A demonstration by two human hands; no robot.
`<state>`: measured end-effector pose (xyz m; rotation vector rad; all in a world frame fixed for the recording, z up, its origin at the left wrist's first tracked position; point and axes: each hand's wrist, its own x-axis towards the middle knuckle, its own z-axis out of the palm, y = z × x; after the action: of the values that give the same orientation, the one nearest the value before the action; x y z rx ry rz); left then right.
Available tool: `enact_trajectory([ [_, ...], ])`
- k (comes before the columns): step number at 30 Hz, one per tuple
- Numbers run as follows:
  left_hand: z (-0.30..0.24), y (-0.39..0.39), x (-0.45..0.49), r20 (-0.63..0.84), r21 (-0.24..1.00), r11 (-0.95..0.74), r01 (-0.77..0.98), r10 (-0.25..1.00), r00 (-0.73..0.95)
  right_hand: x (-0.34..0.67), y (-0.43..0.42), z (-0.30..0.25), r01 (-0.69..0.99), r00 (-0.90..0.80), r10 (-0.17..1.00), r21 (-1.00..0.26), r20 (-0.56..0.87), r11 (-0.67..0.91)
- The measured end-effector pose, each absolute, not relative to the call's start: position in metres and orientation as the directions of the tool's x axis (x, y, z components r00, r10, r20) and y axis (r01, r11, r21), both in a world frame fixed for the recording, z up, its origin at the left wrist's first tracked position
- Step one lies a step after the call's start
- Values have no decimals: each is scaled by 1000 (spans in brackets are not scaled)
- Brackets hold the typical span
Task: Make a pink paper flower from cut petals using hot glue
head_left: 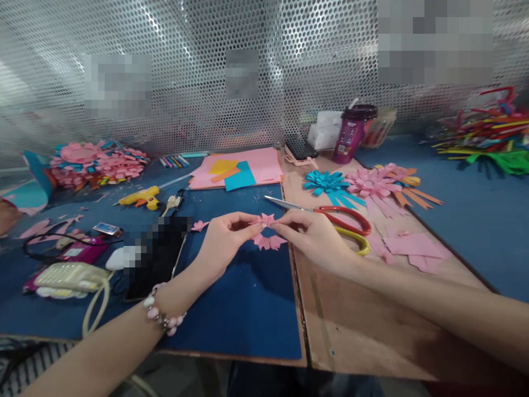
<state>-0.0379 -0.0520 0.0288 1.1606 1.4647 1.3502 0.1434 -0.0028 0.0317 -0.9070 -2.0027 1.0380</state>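
Observation:
Between my two hands, above the blue tabletop, is a pink paper flower strip (269,241) with cut, pointed petals, curved into a ring. My left hand (227,237) pinches it from the left, thumb and forefinger closed on the paper. From the right, my right hand (309,234) grips the same strip with its fingertips. Just beyond my right hand lie scissors (345,219) with one red and one yellow handle, their blades pointing left. A small pink paper piece (200,226) rests beside my left hand.
Coloured paper sheets (264,160) lie at the back. Finished paper flowers (374,182) and pink scraps (415,248) are to the right. A purple cup (351,135) stands behind. On the left are a yellow glue gun (142,198), a black tablet-like device (157,259), a power strip (70,275) and a flower heap (97,162).

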Motion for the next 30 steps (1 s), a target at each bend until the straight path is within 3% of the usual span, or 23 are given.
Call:
enact_trajectory([
  [8, 27, -49, -39, 76, 986, -40, 164, 972, -220, 141, 2, 27, 205, -531, 815, -899, 231, 388],
  [12, 30, -55, -39, 232, 936, -176, 303, 959, -160, 143, 2, 26, 187, -567, 781, -884, 260, 429],
  [14, 29, -59, -38, 339, 884, -263, 387, 930, -143, 145, 2, 27, 154, -576, 742, -846, 343, 511],
  [16, 27, -63, -38, 464, 808, -378, 452, 881, -93, 148, 0, 27, 66, -581, 634, -747, 511, 662],
  [18, 26, -67, -38, 619, 678, -545, 493, 785, 16, 153, -3, 28, -35, -575, 452, -571, 683, 820],
  [21, 30, -73, -36, 750, 442, -744, 502, 613, 248, 162, -11, 29, -91, -567, 229, -337, 791, 937],
  [26, 41, -82, -32, 733, 249, -853, 458, 475, 486, 173, -29, 23, -55, -518, 120, -173, 847, 983],
  [30, 40, -84, -30, 716, 219, -861, 458, 461, 524, 175, -35, 17, -45, -497, 37, -68, 867, 997],
])
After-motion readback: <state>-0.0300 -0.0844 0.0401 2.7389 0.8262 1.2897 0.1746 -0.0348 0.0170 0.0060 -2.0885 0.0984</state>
